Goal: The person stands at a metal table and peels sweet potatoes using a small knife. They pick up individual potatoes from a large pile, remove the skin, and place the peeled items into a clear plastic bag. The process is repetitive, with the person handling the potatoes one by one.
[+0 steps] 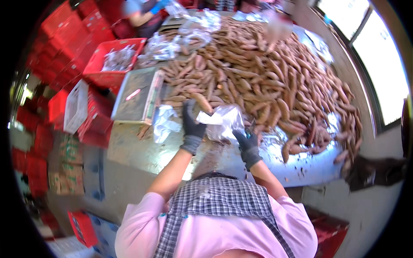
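My left hand [193,126], in a dark grey knit glove, is at the mouth of a clear plastic bag [225,121]. Its fingers curl beside a sweet potato [201,102] whose lower end meets the bag's opening. My right hand [247,145], gloved alike, grips the right lower side of the bag. A small teal thing [247,133] shows at its fingers, too blurred to name. Beyond both hands spreads a large heap of sweet potatoes [245,77]. Another plastic bag [165,124] lies flat to the left of my left hand.
A flat scale [134,96] with a pink-handled tool [133,94] on it stands at left. Behind it is a red crate [108,74] of bagged goods. Filled bags [164,48] lie farther back on the metal table [145,158]. Co-workers [145,16] stand at the far side.
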`<action>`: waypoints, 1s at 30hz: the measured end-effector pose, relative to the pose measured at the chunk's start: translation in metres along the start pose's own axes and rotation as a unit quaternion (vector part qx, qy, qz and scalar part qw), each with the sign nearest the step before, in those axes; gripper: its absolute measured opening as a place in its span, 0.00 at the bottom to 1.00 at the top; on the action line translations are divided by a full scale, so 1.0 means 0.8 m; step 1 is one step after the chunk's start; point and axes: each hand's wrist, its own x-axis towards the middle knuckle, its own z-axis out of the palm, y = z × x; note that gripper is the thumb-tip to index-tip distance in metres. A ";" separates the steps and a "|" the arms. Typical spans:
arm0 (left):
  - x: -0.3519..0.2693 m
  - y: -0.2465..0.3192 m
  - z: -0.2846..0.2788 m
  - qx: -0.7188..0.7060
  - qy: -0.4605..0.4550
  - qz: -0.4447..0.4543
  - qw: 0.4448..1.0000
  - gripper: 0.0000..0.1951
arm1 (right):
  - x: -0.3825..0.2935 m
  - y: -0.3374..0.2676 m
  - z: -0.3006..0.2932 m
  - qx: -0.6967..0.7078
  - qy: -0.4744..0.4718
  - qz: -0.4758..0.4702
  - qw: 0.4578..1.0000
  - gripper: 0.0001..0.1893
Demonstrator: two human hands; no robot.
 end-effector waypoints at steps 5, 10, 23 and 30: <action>-0.038 0.035 0.002 -0.050 -0.116 0.009 0.992 0.42 | -0.010 0.020 0.001 -0.059 0.061 -0.144 0.986 0.15; -0.039 0.049 0.026 -0.203 -0.258 -0.210 0.921 0.21 | -0.018 0.044 0.013 -0.221 -0.034 -0.268 0.937 0.15; -0.057 0.015 -0.026 0.121 -0.196 0.091 0.969 0.52 | 0.011 0.047 -0.083 -0.057 0.183 -0.209 0.959 0.16; -0.047 0.037 -0.022 -0.180 -0.189 -0.103 0.960 0.15 | -0.028 0.011 -0.043 -0.386 -0.004 -0.382 0.840 0.11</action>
